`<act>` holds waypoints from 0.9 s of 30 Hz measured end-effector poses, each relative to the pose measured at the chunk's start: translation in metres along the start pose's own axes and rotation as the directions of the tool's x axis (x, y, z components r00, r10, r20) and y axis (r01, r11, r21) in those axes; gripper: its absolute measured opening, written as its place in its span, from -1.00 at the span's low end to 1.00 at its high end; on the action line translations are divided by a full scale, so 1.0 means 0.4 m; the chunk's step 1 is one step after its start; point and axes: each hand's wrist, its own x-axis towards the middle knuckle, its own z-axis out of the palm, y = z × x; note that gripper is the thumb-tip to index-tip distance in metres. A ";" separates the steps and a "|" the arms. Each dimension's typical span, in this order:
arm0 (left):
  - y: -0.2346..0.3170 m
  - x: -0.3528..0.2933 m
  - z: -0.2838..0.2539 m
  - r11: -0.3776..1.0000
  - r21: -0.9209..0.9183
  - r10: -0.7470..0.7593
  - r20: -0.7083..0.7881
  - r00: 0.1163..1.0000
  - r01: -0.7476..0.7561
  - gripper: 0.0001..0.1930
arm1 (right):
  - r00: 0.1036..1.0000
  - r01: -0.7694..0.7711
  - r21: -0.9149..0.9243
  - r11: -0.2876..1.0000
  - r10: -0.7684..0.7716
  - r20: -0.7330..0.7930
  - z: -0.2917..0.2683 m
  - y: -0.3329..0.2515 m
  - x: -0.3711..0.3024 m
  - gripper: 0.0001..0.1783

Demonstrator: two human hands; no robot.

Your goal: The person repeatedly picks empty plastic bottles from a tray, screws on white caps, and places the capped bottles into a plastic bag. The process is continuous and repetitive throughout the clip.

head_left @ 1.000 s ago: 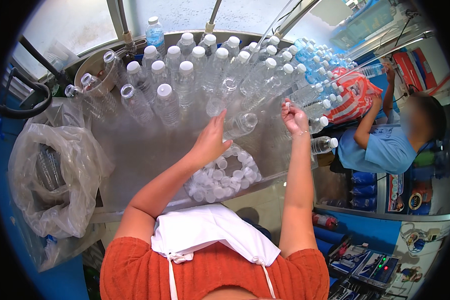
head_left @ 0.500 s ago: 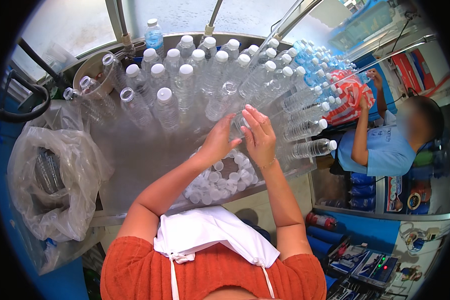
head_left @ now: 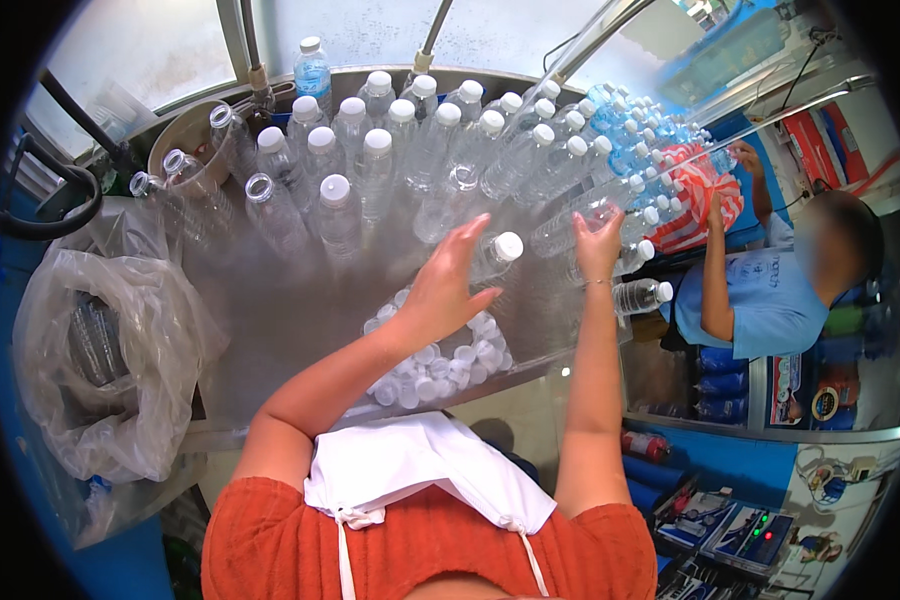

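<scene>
My left hand (head_left: 444, 292) is open, its fingers and thumb spread, holding nothing. Beside its fingertips stands a clear plastic bottle (head_left: 488, 262) with a white cap. To the right, my right hand (head_left: 600, 244) is closed around a clear plastic bottle (head_left: 558, 232), which lies slanted in view; the hand hides part of it. Below my left hand, a heap of loose white caps (head_left: 440, 372) rests near the front edge of the metal table (head_left: 270, 345).
Capped clear bottles (head_left: 375, 175) crowd the back of the table, with several uncapped bottles (head_left: 270, 215) at left. A big plastic bag (head_left: 120, 400) hangs at the left edge. At right, a person (head_left: 760, 290) handles a red-and-white striped bag (head_left: 692, 190) near blue-tinted bottles.
My right hand has left the capped bottle and moved right to another bottle. My left hand stays near the capped bottle, slightly lower, with its fingers spread.
</scene>
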 end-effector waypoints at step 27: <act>-0.034 -0.113 -0.226 0.982 0.188 0.025 -0.220 0.975 0.018 -0.24 | 0.983 0.181 0.149 0.972 -0.180 -0.022 -0.038 -0.023 0.051 -0.37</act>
